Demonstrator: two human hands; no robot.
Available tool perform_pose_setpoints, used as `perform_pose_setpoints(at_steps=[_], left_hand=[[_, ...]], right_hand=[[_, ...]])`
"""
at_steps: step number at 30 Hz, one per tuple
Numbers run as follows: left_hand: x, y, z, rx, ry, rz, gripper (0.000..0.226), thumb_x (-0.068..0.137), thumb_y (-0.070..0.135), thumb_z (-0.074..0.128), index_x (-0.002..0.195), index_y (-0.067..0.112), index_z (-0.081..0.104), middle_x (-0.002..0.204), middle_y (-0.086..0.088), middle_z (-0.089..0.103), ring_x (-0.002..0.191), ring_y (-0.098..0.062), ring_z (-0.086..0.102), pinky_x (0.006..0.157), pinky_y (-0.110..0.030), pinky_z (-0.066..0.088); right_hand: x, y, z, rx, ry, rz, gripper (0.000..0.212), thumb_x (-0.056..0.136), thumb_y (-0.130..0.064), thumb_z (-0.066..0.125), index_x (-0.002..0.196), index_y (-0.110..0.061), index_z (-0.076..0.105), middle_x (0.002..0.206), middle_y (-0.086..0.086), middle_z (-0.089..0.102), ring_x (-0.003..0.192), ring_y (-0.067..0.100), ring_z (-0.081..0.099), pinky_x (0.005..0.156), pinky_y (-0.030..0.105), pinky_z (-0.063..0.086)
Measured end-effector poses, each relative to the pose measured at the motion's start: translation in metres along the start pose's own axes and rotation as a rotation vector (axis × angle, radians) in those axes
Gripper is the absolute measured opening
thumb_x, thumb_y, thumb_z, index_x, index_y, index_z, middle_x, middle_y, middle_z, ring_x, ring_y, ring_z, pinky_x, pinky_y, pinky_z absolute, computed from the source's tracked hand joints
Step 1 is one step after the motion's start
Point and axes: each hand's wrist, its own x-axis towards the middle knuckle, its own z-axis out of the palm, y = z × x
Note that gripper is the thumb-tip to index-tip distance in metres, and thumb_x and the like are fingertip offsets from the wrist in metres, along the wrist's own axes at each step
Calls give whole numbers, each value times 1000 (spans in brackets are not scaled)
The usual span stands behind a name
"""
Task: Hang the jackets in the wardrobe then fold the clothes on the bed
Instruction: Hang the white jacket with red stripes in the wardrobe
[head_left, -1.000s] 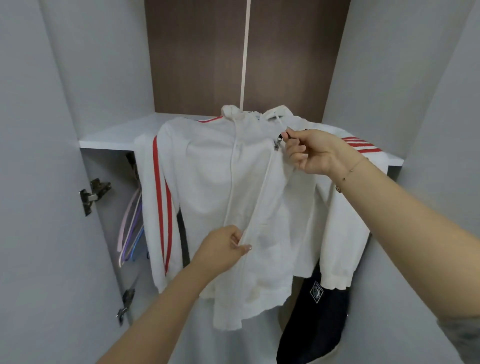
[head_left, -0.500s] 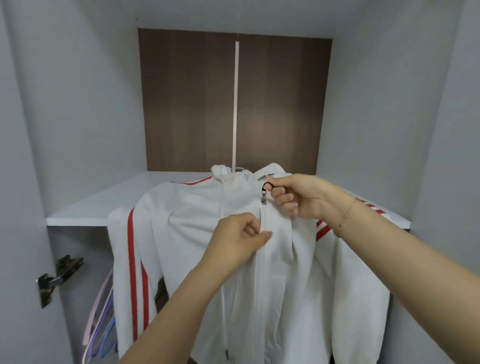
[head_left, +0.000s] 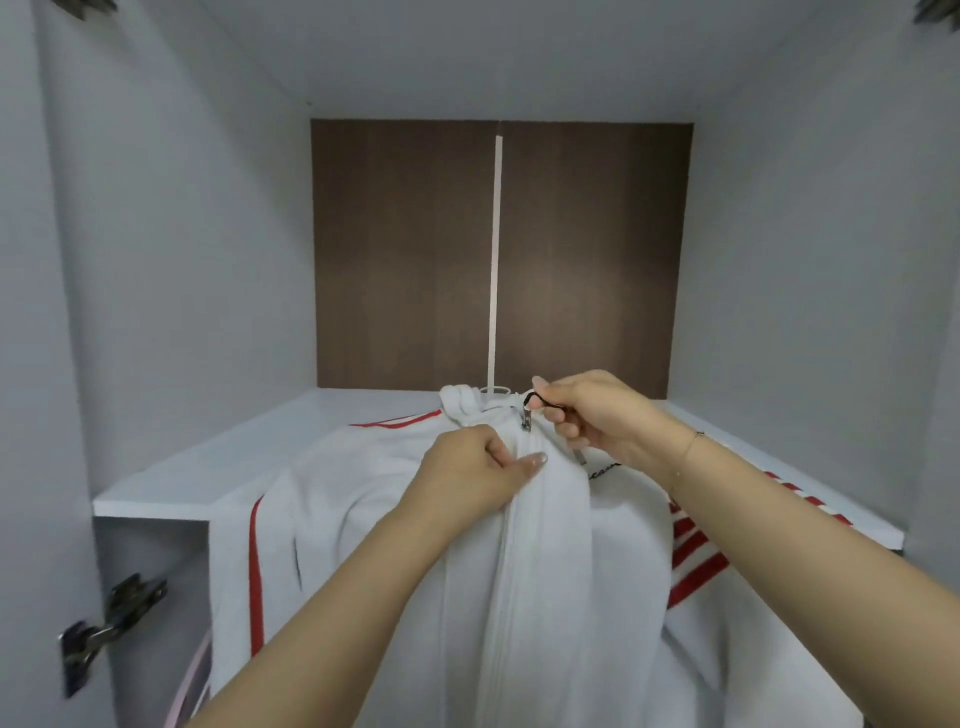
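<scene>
The white jacket (head_left: 545, 545) with red stripes hung in front of the white shelf (head_left: 218, 478) of the wardrobe, directly under both hands, its collar at the level of the shelf edge and its hem cut off by the bottom of the frame. The right hand (head_left: 597, 415) was curled at the top of the zip, thumb and forefinger pinching the dark cord of the zipper pull (head_left: 526, 418), which sat almost at the collar; the lower fingers were folded in, and whether they also caught cloth could not be told. Just below and left of it, the left hand (head_left: 478, 473) gripped the jacket front beside the closed zip, thumb lying flat along the teeth and fingers bunching fabric beneath the palm, where they were hidden. Whatever the jacket hung from was concealed by the collar and the hands; only a small pale loop showed behind the hood. Small dark lettering on the chest, below the right wrist, was too small to read. To the right of the right forearm the striped sleeve ran out of sight. Far below the left hand, a blurred metal hinge (head_left: 111, 618) stood on the wardrobe door, and next to it a sliver of a pink hanger (head_left: 189, 675) was cut off by the frame.
</scene>
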Motion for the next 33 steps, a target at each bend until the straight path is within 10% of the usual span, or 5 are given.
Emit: perform_pose_setpoints(at_steps=[14, 19, 23, 26, 33], left_hand=[[10, -18, -3, 38, -205, 99, 53, 82, 24, 73, 58, 18, 26, 57, 6, 24, 59, -13, 24, 57, -30, 18], [20, -27, -14, 88, -213, 56, 49, 87, 41, 68, 54, 19, 37, 56, 11, 38, 54, -6, 35, 54, -25, 28], [50, -50, -22, 360, 187, 1, 22, 91, 54, 54, 105, 36, 56, 116, 12, 55, 114, -10, 45, 96, -33, 32], [71, -87, -26, 577, -22, -251, 55, 98, 60, 33, 143, 28, 38, 147, 1, 41, 138, -22, 33, 114, -44, 18], [88, -124, -36, 622, -129, -289, 64, 95, 68, 25, 148, 32, 36, 146, -4, 34, 138, -25, 25, 110, -41, 22]], right_hand=[[67, -13, -7, -80, 125, 109, 37, 103, -23, 49, 70, -8, 55, 58, 1, 40, 46, 10, 33, 42, 18, 29], [96, 11, 1, -745, 155, -158, 40, 98, -32, 55, 72, -4, 65, 64, 2, 61, 58, 18, 59, 55, 25, 47], [115, 16, -11, -848, -21, 42, 37, 85, -42, 71, 91, -6, 67, 95, 11, 73, 95, 29, 69, 85, 38, 56], [125, 21, -13, -856, -4, 101, 36, 87, -46, 67, 85, -10, 64, 96, 12, 71, 99, 30, 67, 97, 42, 50], [122, 46, -14, -1123, -108, 134, 45, 98, -56, 35, 70, -21, 40, 77, -3, 51, 84, 19, 49, 85, 34, 29]])
